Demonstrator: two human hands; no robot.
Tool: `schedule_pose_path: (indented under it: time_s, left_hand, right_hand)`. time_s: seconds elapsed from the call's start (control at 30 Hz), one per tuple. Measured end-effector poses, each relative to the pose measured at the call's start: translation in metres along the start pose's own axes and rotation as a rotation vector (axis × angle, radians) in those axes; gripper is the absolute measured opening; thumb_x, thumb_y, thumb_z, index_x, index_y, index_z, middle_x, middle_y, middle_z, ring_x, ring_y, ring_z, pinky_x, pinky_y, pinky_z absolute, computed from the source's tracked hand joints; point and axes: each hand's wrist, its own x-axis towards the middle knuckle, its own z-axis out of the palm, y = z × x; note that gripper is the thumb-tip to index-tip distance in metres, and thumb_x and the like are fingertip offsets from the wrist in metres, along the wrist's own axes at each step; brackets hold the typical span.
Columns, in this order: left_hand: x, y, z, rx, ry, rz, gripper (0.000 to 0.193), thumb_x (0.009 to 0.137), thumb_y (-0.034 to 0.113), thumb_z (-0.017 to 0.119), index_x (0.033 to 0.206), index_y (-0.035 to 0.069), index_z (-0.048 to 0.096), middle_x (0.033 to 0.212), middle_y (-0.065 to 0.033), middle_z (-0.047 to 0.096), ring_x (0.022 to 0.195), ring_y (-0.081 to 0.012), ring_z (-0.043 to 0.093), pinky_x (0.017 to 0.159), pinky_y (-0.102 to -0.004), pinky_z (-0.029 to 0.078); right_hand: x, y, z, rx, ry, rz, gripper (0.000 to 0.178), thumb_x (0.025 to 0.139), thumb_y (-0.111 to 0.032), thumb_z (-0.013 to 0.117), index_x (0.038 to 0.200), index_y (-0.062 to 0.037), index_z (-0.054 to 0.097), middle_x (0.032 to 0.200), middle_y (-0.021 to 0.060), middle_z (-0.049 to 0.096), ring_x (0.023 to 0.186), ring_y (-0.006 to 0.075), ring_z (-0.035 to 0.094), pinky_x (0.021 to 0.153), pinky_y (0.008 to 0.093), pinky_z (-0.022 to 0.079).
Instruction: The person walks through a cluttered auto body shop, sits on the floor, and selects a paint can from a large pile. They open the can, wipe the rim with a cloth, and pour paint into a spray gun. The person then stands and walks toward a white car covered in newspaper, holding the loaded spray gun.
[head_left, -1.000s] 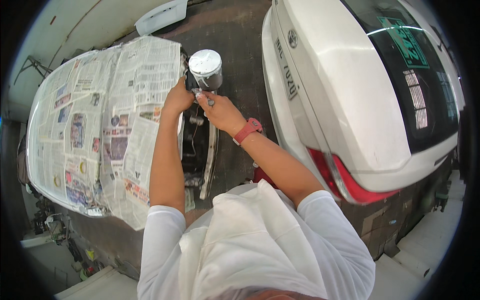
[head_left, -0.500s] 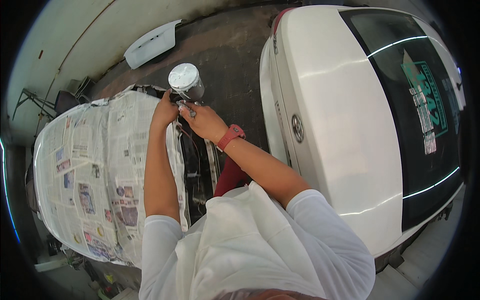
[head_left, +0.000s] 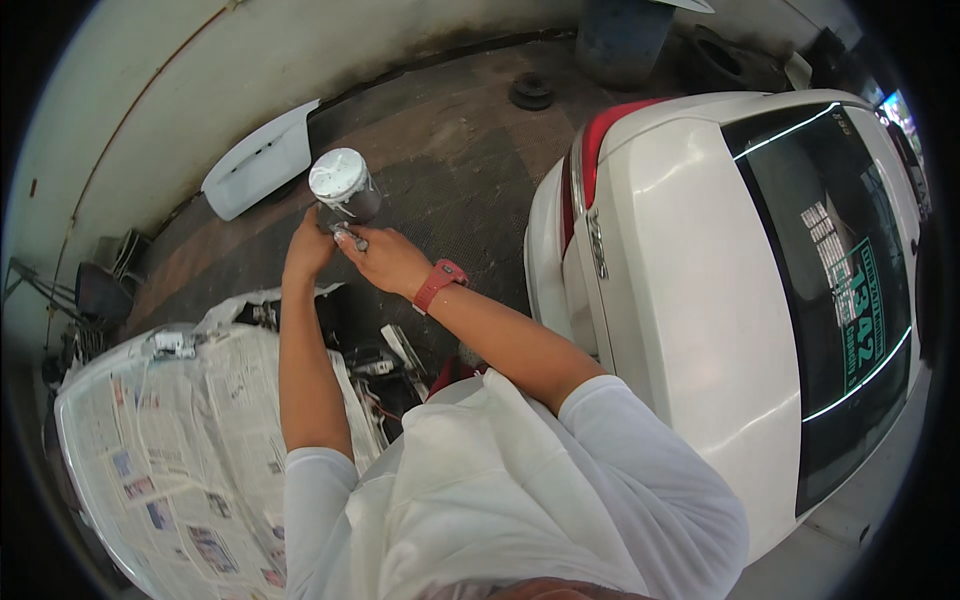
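Ahead of me, both my hands hold up what looks like a paint spray gun with a round cup [head_left: 362, 203], its white lid [head_left: 338, 172] smeared with paint that drips down the side. My left hand [head_left: 308, 248] is closed at the left of the gun, below the cup, with its fingertips partly hidden. My right hand [head_left: 388, 260], a red watch [head_left: 441, 283] on its wrist, wraps around the grey, paint-spotted part under the cup. Most of the gun's body is hidden by the hands.
At left lies a car body covered in newspaper [head_left: 160, 430], its engine bay [head_left: 375, 370] exposed. A white car [head_left: 690, 300] stands close on my right. A white panel [head_left: 262, 165] leans by the wall. Farther back are a black ring [head_left: 531, 92] and a barrel [head_left: 622, 45].
The view has swung right and forward: the newspaper-covered car sits lower, and the barrel and black ring have come into sight. Both hands still hold the spray gun.
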Motion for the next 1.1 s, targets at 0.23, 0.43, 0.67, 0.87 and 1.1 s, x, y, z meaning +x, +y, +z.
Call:
schedule_pose_path:
  time_s: [0.23, 0.43, 0.67, 0.87, 1.1]
  left_hand:
    - [0.181, -0.008, -0.015, -0.021, -0.024, 0.039, 0.081, 0.084, 0.017, 0.077, 0.152, -0.008, 0.043, 0.142, -0.0301, 0.061, 0.129, -0.0338, 0.063, 0.108, -0.0396, 0.048]
    - [0.338, 0.007, 0.002, -0.044, -0.03, 0.037, 0.078, 0.084, 0.021, 0.074, 0.152, -0.005, 0.046, 0.139, -0.0325, 0.061, 0.133, -0.0424, 0.059, 0.109, -0.0457, 0.048]
    - [0.495, 0.044, -0.01, -0.038, 0.076, 0.061, 0.073, 0.085, 0.019, 0.072, 0.15, -0.004, 0.047, 0.132, -0.0322, 0.065, 0.126, -0.0431, 0.064, 0.106, -0.0471, 0.05]
    - [0.61, 0.062, -0.008, 0.047, -0.035, -0.138, 0.076, 0.085, 0.022, 0.072, 0.151, -0.005, 0.045, 0.128, -0.0344, 0.066, 0.123, -0.0457, 0.064, 0.104, -0.0491, 0.051]
    - [0.773, 0.044, -0.01, 0.062, -0.024, -0.092, 0.081, 0.08, 0.02, 0.072, 0.152, -0.005, 0.044, 0.123, -0.0349, 0.067, 0.119, -0.0448, 0.066, 0.103, -0.0495, 0.052]
  right_hand:
    - [0.157, 0.025, -0.03, 0.02, 0.007, 0.004, 0.054, 0.108, -0.047, 0.049, 0.126, 0.0002, 0.069, 0.103, 0.0307, 0.072, 0.101, 0.05, 0.068, 0.088, 0.0507, 0.054]
    - [0.303, 0.072, -0.072, -0.007, -0.009, 0.021, 0.056, 0.107, -0.048, 0.048, 0.126, -0.0005, 0.07, 0.107, 0.0308, 0.072, 0.105, 0.0503, 0.067, 0.092, 0.0514, 0.054]
    - [0.479, 0.121, -0.115, -0.066, -0.023, 0.067, 0.065, 0.106, -0.057, 0.046, 0.124, 0.0001, 0.07, 0.099, 0.0291, 0.073, 0.096, 0.044, 0.072, 0.088, 0.049, 0.055]
    - [0.589, 0.148, -0.144, -0.05, -0.135, 0.152, 0.061, 0.108, -0.053, 0.046, 0.131, -0.0017, 0.069, 0.093, 0.0256, 0.074, 0.087, 0.0419, 0.073, 0.082, 0.0489, 0.055]
    - [0.746, 0.179, -0.148, -0.021, -0.124, 0.253, 0.059, 0.108, -0.05, 0.048, 0.132, 0.0005, 0.067, 0.085, 0.0197, 0.074, 0.078, 0.0295, 0.074, 0.074, 0.0413, 0.055]
